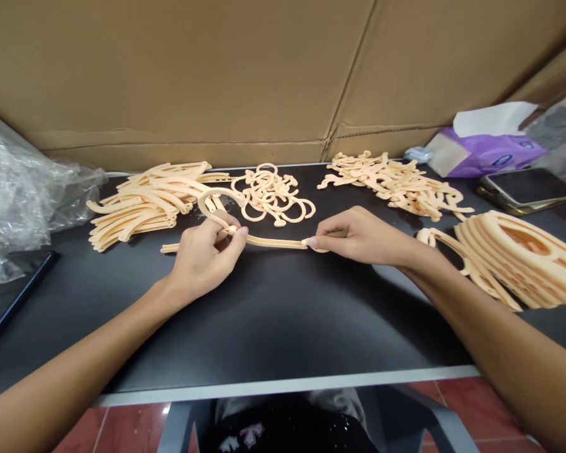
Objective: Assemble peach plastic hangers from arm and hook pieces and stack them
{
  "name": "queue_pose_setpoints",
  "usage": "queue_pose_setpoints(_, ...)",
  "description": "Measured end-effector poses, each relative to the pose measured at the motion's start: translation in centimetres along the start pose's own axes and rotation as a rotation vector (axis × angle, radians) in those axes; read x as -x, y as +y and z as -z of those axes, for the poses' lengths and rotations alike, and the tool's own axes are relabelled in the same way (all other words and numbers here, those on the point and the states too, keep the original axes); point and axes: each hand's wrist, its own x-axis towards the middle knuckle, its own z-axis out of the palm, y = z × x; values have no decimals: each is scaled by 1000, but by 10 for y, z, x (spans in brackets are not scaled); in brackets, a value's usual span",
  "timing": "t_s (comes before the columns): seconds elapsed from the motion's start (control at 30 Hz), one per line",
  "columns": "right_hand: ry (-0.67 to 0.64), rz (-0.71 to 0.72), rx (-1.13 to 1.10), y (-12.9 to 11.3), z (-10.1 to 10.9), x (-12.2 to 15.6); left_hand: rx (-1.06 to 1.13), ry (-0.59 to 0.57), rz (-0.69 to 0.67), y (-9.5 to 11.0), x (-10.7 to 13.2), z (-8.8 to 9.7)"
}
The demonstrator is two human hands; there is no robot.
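Note:
My left hand (206, 257) is closed around the neck of a peach plastic hanger piece, whose hook (216, 200) curls up behind the fingers. A thin peach bar (272, 241) runs from that hand across to my right hand (358, 238), which pinches the bar's right end between thumb and fingers. Both hands rest low over the black table (273, 327), near its middle. Just behind them lies a loose heap of peach hooks (273, 194).
A pile of curved peach arms (144, 202) lies at the back left, small peach parts (399, 181) at the back right, stacked assembled hangers (519, 258) on the right. Crumpled clear plastic (19, 195) is at left; a purple tissue pack (485, 151) and phone (528, 185) at far right. Cardboard (245, 75) walls the back.

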Motion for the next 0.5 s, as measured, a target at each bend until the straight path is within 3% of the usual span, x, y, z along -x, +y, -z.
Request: queue_pose_setpoints(0.5,-59,-2,23,0,2,-3,-24,3,-15,2,0,2)
